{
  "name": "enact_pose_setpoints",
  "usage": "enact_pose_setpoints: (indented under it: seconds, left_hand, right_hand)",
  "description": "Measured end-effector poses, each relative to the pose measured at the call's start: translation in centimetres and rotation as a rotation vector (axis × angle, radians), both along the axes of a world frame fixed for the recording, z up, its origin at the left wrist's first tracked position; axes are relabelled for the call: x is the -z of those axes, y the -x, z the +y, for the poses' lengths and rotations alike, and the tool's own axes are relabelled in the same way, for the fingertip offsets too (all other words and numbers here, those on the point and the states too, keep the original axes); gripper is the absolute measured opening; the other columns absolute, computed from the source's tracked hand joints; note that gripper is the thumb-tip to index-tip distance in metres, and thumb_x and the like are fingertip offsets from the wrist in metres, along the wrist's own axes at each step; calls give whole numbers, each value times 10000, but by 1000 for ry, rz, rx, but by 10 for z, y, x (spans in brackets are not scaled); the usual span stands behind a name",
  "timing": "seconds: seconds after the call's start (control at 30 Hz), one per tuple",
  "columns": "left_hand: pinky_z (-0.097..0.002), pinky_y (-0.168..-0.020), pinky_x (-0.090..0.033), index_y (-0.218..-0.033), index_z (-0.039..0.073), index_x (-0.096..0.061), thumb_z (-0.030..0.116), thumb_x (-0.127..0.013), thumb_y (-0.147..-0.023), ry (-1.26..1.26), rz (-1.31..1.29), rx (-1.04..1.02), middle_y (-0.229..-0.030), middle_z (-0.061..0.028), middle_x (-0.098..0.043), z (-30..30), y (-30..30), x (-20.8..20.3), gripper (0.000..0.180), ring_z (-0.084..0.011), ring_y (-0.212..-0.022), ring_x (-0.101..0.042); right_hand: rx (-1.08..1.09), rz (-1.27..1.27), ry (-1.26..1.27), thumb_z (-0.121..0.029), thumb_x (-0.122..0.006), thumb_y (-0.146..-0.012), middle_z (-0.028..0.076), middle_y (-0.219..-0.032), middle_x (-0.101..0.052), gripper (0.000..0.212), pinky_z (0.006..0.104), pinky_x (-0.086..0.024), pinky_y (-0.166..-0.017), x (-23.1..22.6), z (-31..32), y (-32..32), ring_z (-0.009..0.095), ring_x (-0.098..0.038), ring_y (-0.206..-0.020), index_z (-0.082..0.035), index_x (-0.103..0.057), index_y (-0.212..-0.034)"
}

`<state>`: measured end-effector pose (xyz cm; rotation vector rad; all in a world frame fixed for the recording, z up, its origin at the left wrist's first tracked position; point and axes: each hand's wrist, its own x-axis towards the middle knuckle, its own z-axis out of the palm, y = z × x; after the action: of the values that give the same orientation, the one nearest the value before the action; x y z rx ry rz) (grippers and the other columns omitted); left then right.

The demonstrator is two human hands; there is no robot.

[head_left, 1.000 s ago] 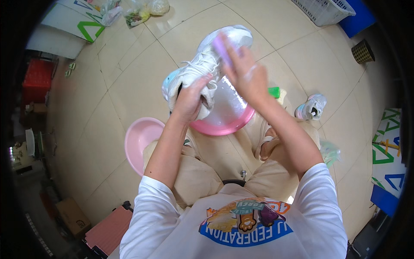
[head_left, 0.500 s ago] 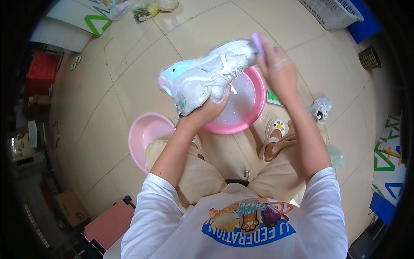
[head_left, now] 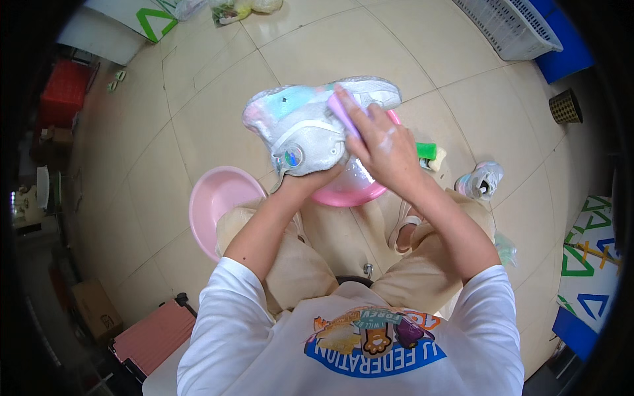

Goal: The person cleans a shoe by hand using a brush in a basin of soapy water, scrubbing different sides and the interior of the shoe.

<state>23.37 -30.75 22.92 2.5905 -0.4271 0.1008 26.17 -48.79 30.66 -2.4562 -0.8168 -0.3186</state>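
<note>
A wet white sneaker [head_left: 307, 135] with pale blue and pink patches is held up over a pink basin [head_left: 353, 200] of cloudy water. My left hand [head_left: 317, 181] grips it from below around its opening, the fingers mostly hidden by the shoe. Against the sneaker's side, near the sole, my right hand [head_left: 389, 152] presses a lilac scrubber [head_left: 343, 113]; whether it has bristles cannot be seen. White foam clings to the back of that hand.
A second sneaker [head_left: 483, 180] lies on the tiles at right. A green block [head_left: 426, 151] is beside the basin. A paler pink basin [head_left: 206, 208] stands left. Farther out are a white crate [head_left: 508, 33], a dark wastebasket [head_left: 566, 105] and a pink suitcase [head_left: 152, 336].
My right hand has moved the lilac scrubber left and down from the toe to the sneaker's side. The sneaker has turned in my left hand, showing more of its side and sole edge.
</note>
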Motion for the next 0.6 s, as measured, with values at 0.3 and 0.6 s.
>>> enact_pose_setpoints:
  seconds: [0.3, 0.6]
  left_hand:
    - [-456, -1013, -418, -1224, 133, -606, 355, -575, -876, 182, -222, -76, -1220, -80, -626, -12, -3, 11, 414, -303, -1155, -557]
    - [-452, -1071, -370, -1246, 133, -587, 369, -559, -879, 136, 12, -64, -1278, -86, -596, -12, -6, 0, 437, -311, -1220, -515]
  right_hand:
    - [-106, 66, -5, -263, -614, -862, 179, -917, -621, 599, 443, -517, -500, 4, 7, 1, 339, -642, -604, -209, -437, -1431]
    - [-76, 41, 25, -268, -634, -840, 191, -912, -611, 645, 449, -523, -512, 11, 8, 3, 339, -633, -586, -233, -424, -1449]
